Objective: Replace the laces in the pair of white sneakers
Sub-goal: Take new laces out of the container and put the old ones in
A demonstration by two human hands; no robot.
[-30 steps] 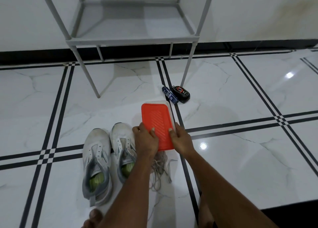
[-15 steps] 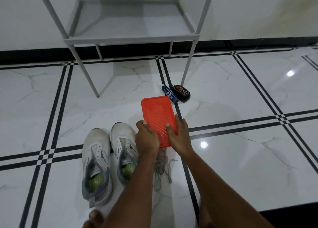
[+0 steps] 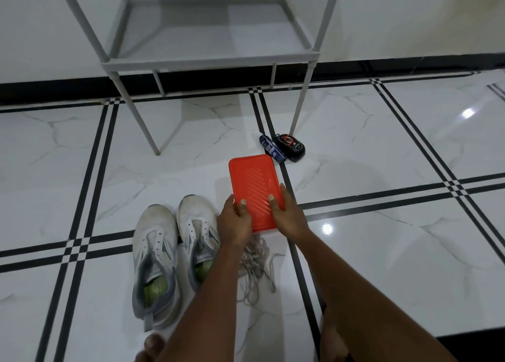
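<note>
Glossy floor tiles [image 3: 382,252] could let the red box [image 3: 252,187] skid as left hand [image 3: 235,219] and right hand [image 3: 287,217] grip its lid.

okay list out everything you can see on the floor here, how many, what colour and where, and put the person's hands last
sneakers: two, white and grey with green insoles, side by side on the floor at lower left, no laces in them
loose laces: one tangled pile, pale grey, on the floor right of the sneakers, just nearer than the box
box: one, red ribbed lid, flat on the floor in the centre
small packet: one, dark blue, beyond the box
small device: one, black with red, touching the packet's right side
rack: one, grey, against the wall, legs on the floor
floor: white marble tiles with black lines
left hand: grips the box's near left edge
right hand: grips the box's near right edge
</note>
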